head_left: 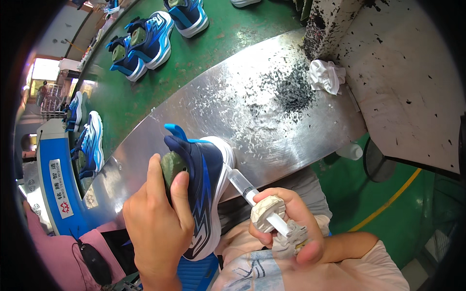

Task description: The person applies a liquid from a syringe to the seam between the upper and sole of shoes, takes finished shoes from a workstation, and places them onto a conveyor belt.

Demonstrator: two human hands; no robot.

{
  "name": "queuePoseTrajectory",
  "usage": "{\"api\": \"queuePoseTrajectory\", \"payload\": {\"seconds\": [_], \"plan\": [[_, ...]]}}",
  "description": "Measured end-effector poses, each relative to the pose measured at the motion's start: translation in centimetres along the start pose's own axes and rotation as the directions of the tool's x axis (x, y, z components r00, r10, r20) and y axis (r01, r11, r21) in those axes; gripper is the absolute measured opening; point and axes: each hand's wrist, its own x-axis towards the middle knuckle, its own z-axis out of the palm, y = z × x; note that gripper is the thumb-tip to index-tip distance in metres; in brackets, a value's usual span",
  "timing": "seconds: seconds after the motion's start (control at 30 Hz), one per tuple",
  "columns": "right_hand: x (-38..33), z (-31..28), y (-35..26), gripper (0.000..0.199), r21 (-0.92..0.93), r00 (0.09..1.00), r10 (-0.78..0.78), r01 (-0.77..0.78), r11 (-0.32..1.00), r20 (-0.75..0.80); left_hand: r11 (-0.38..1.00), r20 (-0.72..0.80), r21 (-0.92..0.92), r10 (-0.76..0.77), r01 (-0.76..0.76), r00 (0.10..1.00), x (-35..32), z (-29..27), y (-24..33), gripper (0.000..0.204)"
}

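Green work surface [223,43] bearing blue shoes [151,39] lies beyond the metal table [170,111], itself strewn with dark and pale flakes [295,92]. Over the table's near edge, 2 hands work: the left hand [162,225] is closed about the green last [171,167] inside a navy shoe [206,179]; the right hand [301,213] closes around a syringe [241,183], its tip at the sole [226,153], contact uncertain. The last probably stiffens and weights the shoe, offering firm hold; the syringe, likely light and smooth, suits holding by its padding [261,213].
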Motion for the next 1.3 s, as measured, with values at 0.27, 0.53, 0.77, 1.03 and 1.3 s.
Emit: {"api": "queuePoseTrajectory", "payload": {"seconds": [0.27, 0.53, 0.77, 1.03, 1.3], "plan": [[-1.2, -0.5, 2.9, 0.094, -0.216, 0.949, -0.152, 0.215, 0.952, 0.276, 0.995, 0.04, -0.014, -0.094, 0.095, 0.995, 1.2, -0.6, 0.7, 0.026], [-0.7, -1.1, 2.2, 0.077, -0.065, 0.955, -0.283, 0.289, 0.955, 0.093, 0.959, -0.006, -0.246, -0.143, 0.137, 0.99, -0.2, -0.1, -1.0, 0.028], [8.9, -0.7, -0.9, 0.071, 0.235, 0.964, 0.256, -0.266, 0.935, 0.069, 0.802, -0.031, -0.375, 0.491, -0.465, 0.871, -2.8, -0.9, -8.6, 0.049], [14.6, 10.5, 0.9, 0.097, -0.55, 0.757, 0.654, -0.556, 0.624, -0.023, 0.855, -0.448, -0.129, 0.402, -0.503, 0.798, -9.7, 2.7, -14.2, 0.02], [11.7, 13.3, 0.0, 0.104, -0.667, 0.667, 0.732, -0.609, 0.429, -0.139, 0.951, -0.446, -0.079, 0.235, -0.3, 0.864, -14.8, 6.3, -12.7, 0.027]]}}
